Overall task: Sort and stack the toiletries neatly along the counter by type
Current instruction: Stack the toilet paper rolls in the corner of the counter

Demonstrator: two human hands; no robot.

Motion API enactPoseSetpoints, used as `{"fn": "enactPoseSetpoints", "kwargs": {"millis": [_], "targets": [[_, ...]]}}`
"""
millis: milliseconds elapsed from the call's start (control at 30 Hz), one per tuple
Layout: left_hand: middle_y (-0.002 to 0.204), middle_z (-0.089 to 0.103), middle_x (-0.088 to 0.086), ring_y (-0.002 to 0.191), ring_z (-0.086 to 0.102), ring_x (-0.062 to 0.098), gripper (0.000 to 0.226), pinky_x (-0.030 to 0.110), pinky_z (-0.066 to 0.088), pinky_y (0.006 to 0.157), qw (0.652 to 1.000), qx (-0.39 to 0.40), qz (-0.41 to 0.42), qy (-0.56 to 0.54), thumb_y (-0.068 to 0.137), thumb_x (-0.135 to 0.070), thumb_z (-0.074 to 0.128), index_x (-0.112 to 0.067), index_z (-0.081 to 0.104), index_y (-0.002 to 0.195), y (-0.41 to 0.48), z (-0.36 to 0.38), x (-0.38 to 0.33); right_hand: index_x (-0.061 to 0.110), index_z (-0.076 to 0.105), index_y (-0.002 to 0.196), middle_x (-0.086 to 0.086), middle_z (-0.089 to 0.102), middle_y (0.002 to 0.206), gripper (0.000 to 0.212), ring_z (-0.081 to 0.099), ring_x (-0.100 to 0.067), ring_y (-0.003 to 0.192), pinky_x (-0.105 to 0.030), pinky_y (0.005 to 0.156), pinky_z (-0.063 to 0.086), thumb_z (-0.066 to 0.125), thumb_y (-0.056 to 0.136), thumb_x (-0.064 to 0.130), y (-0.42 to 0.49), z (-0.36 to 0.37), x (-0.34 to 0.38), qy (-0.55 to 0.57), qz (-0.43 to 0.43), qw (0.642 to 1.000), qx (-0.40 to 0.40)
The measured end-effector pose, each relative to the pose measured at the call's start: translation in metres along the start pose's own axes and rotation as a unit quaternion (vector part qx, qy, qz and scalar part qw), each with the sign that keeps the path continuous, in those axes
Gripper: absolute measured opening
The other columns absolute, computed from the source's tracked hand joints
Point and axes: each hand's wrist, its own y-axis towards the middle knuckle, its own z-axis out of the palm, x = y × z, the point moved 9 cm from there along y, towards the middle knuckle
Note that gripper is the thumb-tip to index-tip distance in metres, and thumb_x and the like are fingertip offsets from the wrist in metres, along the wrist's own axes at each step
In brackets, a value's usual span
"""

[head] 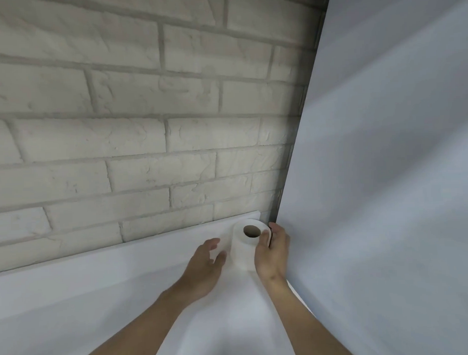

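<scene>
**Roll set in the corner**

Nearest, two bare forearms reach up over the white counter [72,302]. The left hand [205,266] sits just left of the roll [243,246], fingers spread and apart, thumb close to the paper but gripping nothing. The right hand [272,251] is wrapped on the roll's right side, fingers curled over its top edge and clamped on it. The roll stands upright, core hole facing up, at the counter's far right corner, close to the brick wall [119,128] and beside the white panel [386,172].

Risk, as I judge it: the right hand is wedged between roll and panel, so pulling it out could drag or tip the roll. No other toiletries are in view, so grouping cannot be checked.
</scene>
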Motion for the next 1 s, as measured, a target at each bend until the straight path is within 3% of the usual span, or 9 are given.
{"fn": "enactPoseSetpoints", "kwargs": {"millis": [167,300,467,767,1000], "targets": [[0.143,0.035,-0.016,0.128,0.042,0.012,0.043,0.028,0.039,0.104,0.998,-0.014,0.056,0.033,0.098,-0.035,0.046,-0.033,0.037,0.140,-0.042,-0.029,-0.008,0.030,0.053,0.113,0.019,0.048,0.111,0.024,0.047,-0.004,0.103,-0.011,0.081,0.035,0.046,0.097,0.013,-0.041,-0.009,0.045,-0.005,-0.086,0.996,0.008],[0.142,0.034,-0.018,0.127,0.041,0.008,0.043,0.026,0.036,0.106,0.992,-0.043,0.095,0.071,0.098,-0.035,0.047,-0.034,0.037,0.139,-0.075,-0.055,-0.012,0.024,0.054,0.121,0.012,0.049,0.120,0.026,0.048,-0.004,0.112,-0.001,0.081,0.036,0.045,0.098,0.015,-0.076,0.003,0.073,-0.018,-0.121,0.990,0.076],[0.138,0.037,-0.017,0.127,0.041,0.009,0.044,0.031,0.038,0.107,0.977,-0.111,0.125,0.130,0.096,-0.036,0.050,-0.032,0.038,0.138,-0.125,-0.097,-0.009,0.030,0.046,0.134,0.020,0.043,0.130,0.036,0.043,-0.002,0.123,-0.023,0.104,0.039,0.046,0.099,0.023,-0.130,0.033,0.102,-0.029,-0.133,0.974,0.181],[0.142,0.039,-0.007,0.126,0.043,0.016,0.052,0.030,0.038,0.106,0.952,-0.185,0.112,0.217,0.091,-0.037,0.056,-0.026,0.038,0.138,-0.207,-0.194,0.025,0.030,0.043,0.138,0.013,0.043,0.138,0.042,0.041,-0.006,0.126,-0.024,0.106,0.037,0.049,0.097,0.024,-0.238,0.094,0.156,-0.072,-0.195,0.927,0.312],[0.143,0.039,-0.004,0.124,0.044,0.020,0.060,0.034,0.040,0.105,0.920,-0.215,0.060,0.321,0.086,-0.041,0.060,-0.026,0.036,0.139,-0.263,-0.272,0.066,0.033,0.045,0.136,0.010,0.045,0.137,0.041,0.041,-0.006,0.129,-0.022,0.107,0.035,0.049,0.096,0.026,-0.331,0.159,0.182,-0.117,-0.230,0.868,0.423]]}}
